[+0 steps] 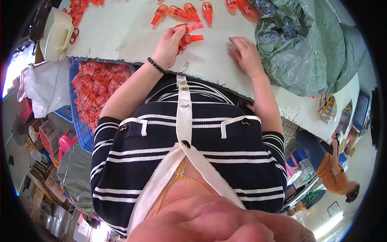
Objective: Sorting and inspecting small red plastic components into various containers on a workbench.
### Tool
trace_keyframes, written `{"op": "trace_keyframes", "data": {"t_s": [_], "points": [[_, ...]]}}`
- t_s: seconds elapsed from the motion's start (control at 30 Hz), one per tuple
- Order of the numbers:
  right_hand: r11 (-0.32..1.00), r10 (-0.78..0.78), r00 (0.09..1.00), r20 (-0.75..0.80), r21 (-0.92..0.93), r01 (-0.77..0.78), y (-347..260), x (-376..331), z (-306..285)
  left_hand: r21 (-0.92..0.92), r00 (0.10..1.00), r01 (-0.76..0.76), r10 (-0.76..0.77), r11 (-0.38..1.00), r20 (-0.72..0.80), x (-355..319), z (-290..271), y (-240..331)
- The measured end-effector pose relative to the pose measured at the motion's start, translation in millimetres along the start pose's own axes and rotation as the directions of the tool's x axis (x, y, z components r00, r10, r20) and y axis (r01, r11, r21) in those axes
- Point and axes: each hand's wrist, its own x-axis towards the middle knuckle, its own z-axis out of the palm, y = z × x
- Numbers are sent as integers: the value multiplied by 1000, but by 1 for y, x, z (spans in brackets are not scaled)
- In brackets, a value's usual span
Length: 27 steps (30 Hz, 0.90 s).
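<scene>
Left hand (171, 47) is holding two red bottle-shaped pieces (191, 39) over the pale table (133, 38).
The right hand (246, 58) is curving beside the green bag (314, 52); whether it is holding anything small, I cannot tell. Farther out, more red pieces (207, 12) are lying in a row.

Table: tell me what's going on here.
The person's left hand holds two red pieces over the table. The right hand is partly curled near a green bag of clear parts; whether it holds anything is hard to tell. More red pieces lie beyond the left hand, and a blue crate filled with similar ones sits to the person's left.
</scene>
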Motion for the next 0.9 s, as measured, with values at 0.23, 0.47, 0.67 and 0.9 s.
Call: {"op": "trace_keyframes", "data": {"t_s": [0.23,0.47,0.67,0.9], "points": [[868,124,992,37,480,-126,-64,38,6,84,996,-82,85,993,-27,-7,8,3],[927,-162,982,-101,326,186,-73,52,24,140,992,-104,113,985,-58,-11,13,5],[773,115,993,-42,631,-63,-85,48,36,358,843,-498,538,790,-15,-9,5,-9],[-244,265,725,636,771,-588,-82,32,65,654,464,-743,813,141,352,-29,-10,-8]]}}
